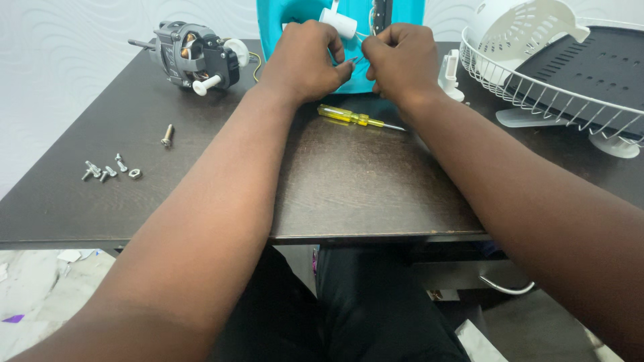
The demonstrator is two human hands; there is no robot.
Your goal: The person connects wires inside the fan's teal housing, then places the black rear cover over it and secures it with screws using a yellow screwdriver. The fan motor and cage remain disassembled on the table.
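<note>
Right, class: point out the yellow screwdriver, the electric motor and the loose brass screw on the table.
yellow screwdriver (343, 115), head view, on its clear yellow handle.
electric motor (194, 57), head view, on the middle of its grey housing.
brass screw (167, 135), head view, on its shank, left of the person's left arm.

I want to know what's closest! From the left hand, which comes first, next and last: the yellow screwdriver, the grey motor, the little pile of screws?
Measured from the left hand in the head view:
1. Yellow screwdriver: on the table just below the hand, toward the right.
2. Grey motor: at the table's back left.
3. Little pile of screws: far left, near the front edge.
</note>
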